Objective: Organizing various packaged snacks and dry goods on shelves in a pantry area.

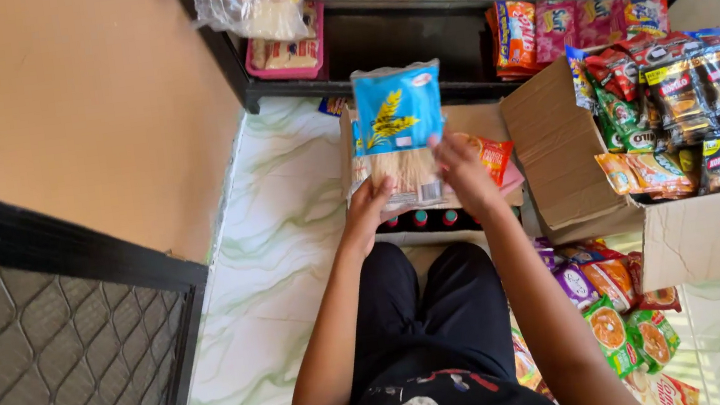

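Both my hands hold a long clear packet of thin noodles with a blue top (398, 124), upright in front of me. My left hand (368, 213) grips its lower left edge. My right hand (463, 169) holds its right side. Behind the packet lies an open brown carton (470, 117) with an orange packet (494, 157) in it. Several red-capped bottles (422, 220) show just below my hands.
A big open cardboard box (702, 229) full of sachet strips stands at the right. More snack packets (618, 326) lie on the floor beside my right knee. A black shelf (377, 40) with goods runs along the back. An orange wall and black frame are on the left.
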